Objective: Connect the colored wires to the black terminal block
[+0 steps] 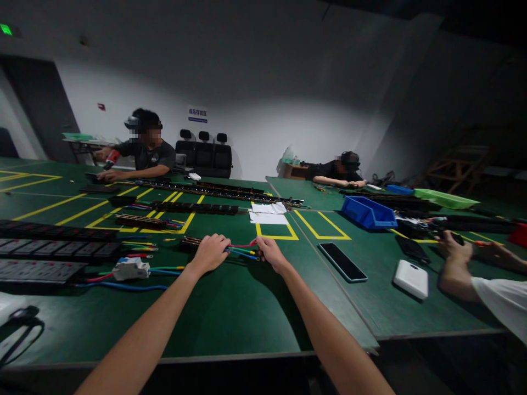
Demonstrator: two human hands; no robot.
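My left hand (212,252) is closed over the right end of a dark strip (189,242) lying on the green table (230,307). Red, green and blue wires (242,250) run out of that end toward my right hand (268,252). The right hand pinches the wire ends between thumb and fingers. Both arms reach forward from the near table edge.
Black power strips (45,255) and a white breaker (130,269) with wires lie at left. More strips (193,207), white papers (267,213), a phone (342,262), a white box (410,278) and a blue bin (368,212) lie beyond. Other people (144,153) work nearby; a hand (453,248) is at right.
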